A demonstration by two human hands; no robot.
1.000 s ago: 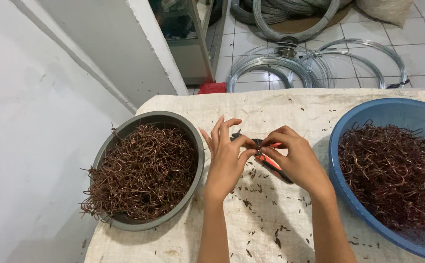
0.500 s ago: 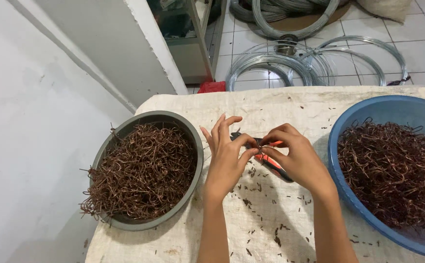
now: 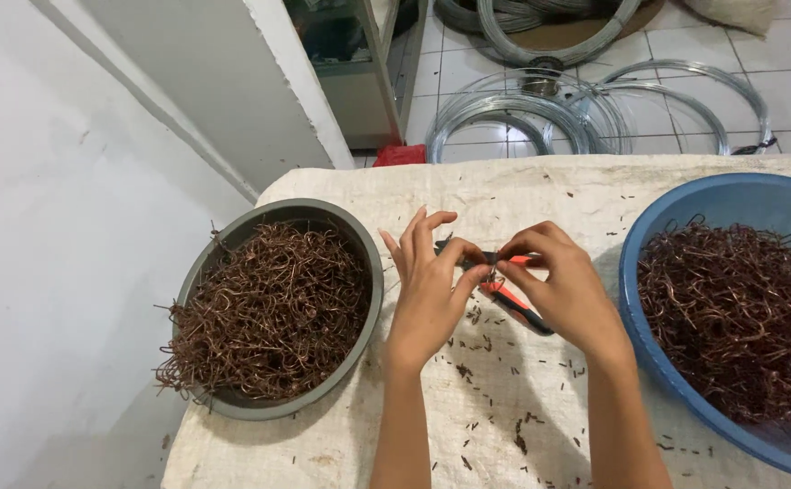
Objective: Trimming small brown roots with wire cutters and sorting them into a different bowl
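Both hands meet over the middle of the desk, between 2 basins. The right hand grips orange-handled pliers; their long axis runs from lower right, where the handles stick out below the palm, up-left to the dark nose, which points left toward the left hand. The left thumb and forefinger pinch a small wire piece at the nose, the other fingers spread upward. The grey basin at left and blue basin at right hold brown wire bits.
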